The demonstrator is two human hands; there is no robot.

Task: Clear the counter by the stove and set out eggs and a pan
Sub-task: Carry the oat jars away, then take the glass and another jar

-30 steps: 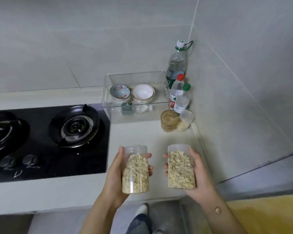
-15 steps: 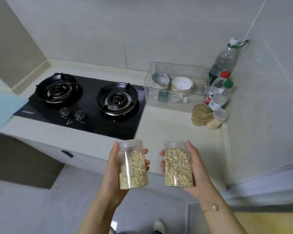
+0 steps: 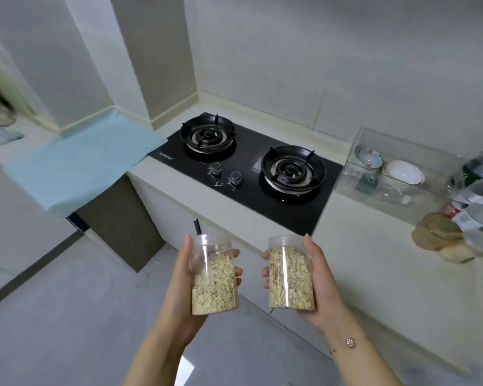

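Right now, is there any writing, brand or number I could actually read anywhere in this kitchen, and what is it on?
Nothing can be read for certain.
Small white brand mark on the front left corner of the black stove: too small and blurred to read.
Red and white label on a bottle at the far right: blurred, unreadable.
The two clear jars of oats, left jar and right jar: no label showing.
Stove knobs: markings beside them, too small to make out.

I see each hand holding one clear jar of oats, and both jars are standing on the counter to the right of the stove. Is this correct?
Not quite. The left hand and the right hand do each hold a clear jar of oats, the left jar and the right jar. But the head view shows both jars lifted in the air, in front of the counter and over the floor, not standing on it.
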